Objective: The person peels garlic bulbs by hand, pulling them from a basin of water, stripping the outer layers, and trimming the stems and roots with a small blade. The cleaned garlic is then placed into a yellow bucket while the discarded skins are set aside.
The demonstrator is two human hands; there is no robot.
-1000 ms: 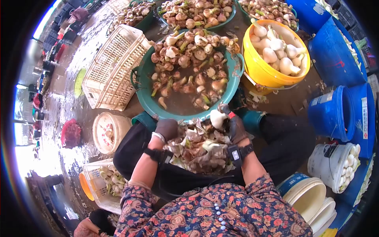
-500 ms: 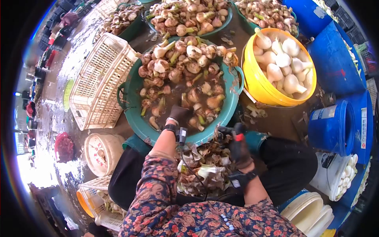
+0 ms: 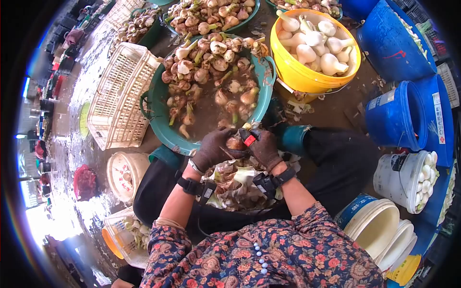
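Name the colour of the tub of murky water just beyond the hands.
Teal green tub; head view.

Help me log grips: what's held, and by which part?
The left hand holds a bulb by its rounded side; for the right hand, I can't tell.

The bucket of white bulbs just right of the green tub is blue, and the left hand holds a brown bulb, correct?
The colour is wrong: the head view shows that bucket is yellow. The left hand does hold a brown bulb.
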